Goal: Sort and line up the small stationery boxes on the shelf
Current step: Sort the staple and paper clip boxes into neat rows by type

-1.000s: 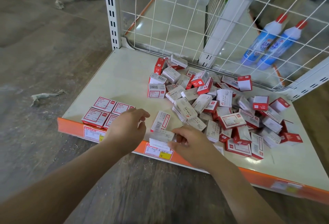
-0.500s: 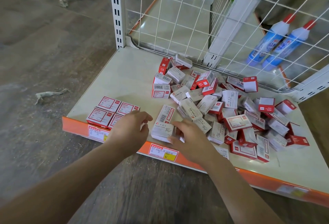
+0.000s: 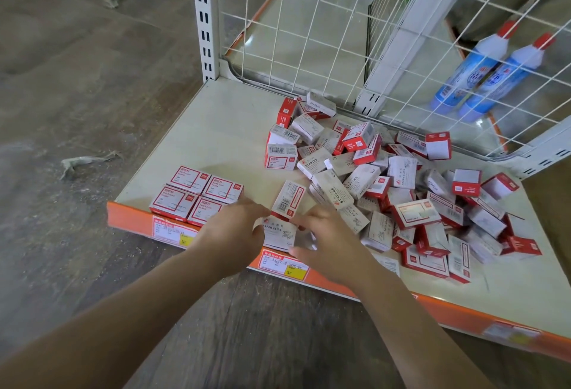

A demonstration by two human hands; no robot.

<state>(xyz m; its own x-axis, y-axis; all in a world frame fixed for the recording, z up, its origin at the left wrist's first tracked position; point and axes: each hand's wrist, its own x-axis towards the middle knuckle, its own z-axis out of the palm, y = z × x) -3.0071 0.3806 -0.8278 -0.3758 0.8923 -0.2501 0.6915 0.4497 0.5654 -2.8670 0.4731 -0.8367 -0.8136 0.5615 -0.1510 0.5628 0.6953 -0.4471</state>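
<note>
Both hands, left [image 3: 230, 235] and right [image 3: 332, 243], pinching a paper-clip box [image 3: 279, 234] at six o'clock, apparently squaring it toward the neat rows [image 3: 196, 195] at nine.

Red-and-white boxes [image 3: 401, 191], orange shelf edge [image 3: 463, 311]

A low cream shelf [image 3: 222, 129] with an orange front edge [image 3: 457, 311] bearing price labels [image 3: 284, 265] is seen. Four red-and-white boxes [image 3: 197, 194] are lined up flat at its near left corner. A loose heap of similar small boxes [image 3: 401, 191] is spread across its middle and right.
</note>
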